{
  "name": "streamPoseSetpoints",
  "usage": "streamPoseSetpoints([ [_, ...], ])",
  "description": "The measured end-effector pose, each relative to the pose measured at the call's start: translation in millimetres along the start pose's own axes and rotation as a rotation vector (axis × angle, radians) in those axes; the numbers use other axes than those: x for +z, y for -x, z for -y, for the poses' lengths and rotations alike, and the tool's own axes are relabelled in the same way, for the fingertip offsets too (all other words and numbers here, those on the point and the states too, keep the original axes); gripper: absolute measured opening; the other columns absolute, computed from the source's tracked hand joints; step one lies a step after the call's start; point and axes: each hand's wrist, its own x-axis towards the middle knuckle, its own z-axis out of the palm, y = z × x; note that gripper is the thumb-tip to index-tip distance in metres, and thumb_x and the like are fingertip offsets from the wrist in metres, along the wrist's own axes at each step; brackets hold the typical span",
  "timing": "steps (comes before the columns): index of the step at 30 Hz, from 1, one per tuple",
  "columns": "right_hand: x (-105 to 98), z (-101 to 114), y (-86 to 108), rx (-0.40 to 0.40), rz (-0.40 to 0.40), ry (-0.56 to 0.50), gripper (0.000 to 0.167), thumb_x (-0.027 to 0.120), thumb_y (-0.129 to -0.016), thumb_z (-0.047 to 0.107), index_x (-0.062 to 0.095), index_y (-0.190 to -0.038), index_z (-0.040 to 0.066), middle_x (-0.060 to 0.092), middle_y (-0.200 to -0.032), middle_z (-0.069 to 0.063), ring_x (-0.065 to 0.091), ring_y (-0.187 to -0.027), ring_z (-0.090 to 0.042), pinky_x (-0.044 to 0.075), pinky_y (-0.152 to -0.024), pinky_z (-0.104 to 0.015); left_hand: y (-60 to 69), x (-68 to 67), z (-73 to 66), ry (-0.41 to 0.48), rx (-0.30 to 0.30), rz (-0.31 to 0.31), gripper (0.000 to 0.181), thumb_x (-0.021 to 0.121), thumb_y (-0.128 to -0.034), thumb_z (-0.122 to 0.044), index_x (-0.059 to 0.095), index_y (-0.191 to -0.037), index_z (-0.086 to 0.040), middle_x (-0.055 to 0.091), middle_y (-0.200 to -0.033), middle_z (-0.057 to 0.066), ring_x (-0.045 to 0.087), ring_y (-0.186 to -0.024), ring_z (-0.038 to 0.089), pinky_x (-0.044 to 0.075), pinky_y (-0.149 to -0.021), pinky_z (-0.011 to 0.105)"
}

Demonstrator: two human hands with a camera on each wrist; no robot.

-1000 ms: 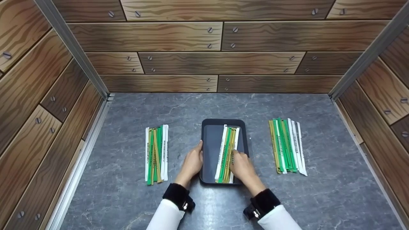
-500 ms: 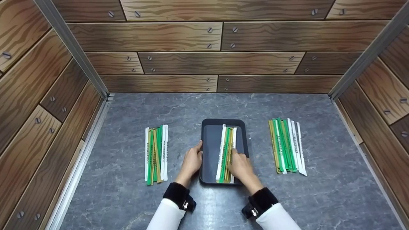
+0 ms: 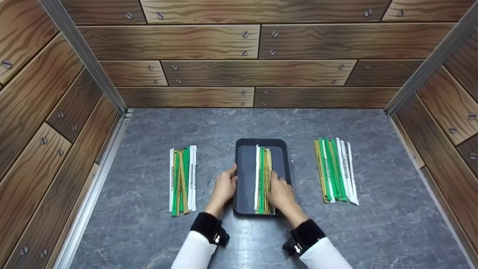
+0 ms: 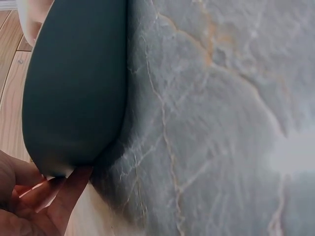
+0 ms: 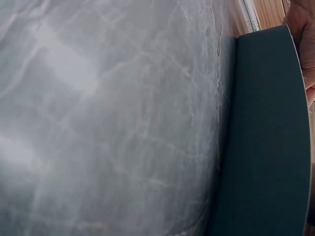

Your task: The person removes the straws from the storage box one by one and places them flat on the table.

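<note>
A black rectangular tray lies on the table between both hands. My left hand grips its left rim; in the left wrist view the fingers meet the tray's outer wall. Inside the tray, right of its middle, a bundle of long, slim wrapped straws in white, green and gold lies lengthwise. At the bundle's right side my right hand touches it, thumb over the straws and some fingers hidden. The right wrist view shows mostly the tray wall, with part of the hand beyond it.
Another row of wrapped straws lies left of the tray, a further one right of it. The grey marbled table is enclosed by wood-patterned walls at the back and both sides.
The bundle in the tray has shifted left and stands straighter, its straws closer together. My right hand has moved slightly left with it. My left hand stays on the rim.
</note>
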Motion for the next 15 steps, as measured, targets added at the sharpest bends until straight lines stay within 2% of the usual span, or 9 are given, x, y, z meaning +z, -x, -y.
streamPoseSetpoints([
  [5,-5,-1,1.9,-0.021,-0.004,-0.055,0.064,0.066,-0.085,0.001,0.042,-0.144,-0.001,0.059,-0.117,-0.033,0.062,-0.096,-0.045,0.053,-0.081,-0.053,0.3,-0.7,0.1,0.004,0.0,0.0,0.045,0.059,-0.0942,0.0,0.053,-0.138,0.0,0.055,-0.135,0.017,0.054,-0.122,0.033,0.045,-0.1,0.044],
  [9,-12,-3,3.5,-0.06,-0.044,-0.11,0.059,0.063,-0.086,-0.001,0.045,-0.142,0.0,0.062,-0.113,-0.031,0.063,-0.098,-0.043,0.054,-0.08,-0.052,0.8,-0.9,0.9,-0.001,0.01,-0.01,0.045,0.06,-0.0937,0.0,0.053,-0.138,0.001,0.057,-0.133,0.018,0.055,-0.121,0.033,0.046,-0.098,0.044],
  [12,-20,-6,3.7,-0.09,-0.099,-0.139,0.058,0.066,-0.083,-0.001,0.05,-0.139,0.001,0.067,-0.094,-0.022,0.066,-0.084,-0.037,0.054,-0.072,-0.049,0.4,-0.9,1.5,0.0,0.018,-0.012,0.045,0.06,-0.0937,0.0,0.053,-0.138,0.001,0.056,-0.134,0.017,0.055,-0.122,0.033,0.045,-0.099,0.044],
  [15,-30,-10,4.1,-0.09,-0.119,-0.187,0.056,0.067,-0.083,-0.001,0.052,-0.137,0.001,0.063,-0.072,-0.007,0.061,-0.063,-0.024,0.051,-0.058,-0.041,0.0,-0.6,2.0,0.008,0.029,-0.014,0.044,0.06,-0.0935,0.001,0.053,-0.137,0.001,0.055,-0.135,0.017,0.053,-0.123,0.032,0.044,-0.101,0.043],
])
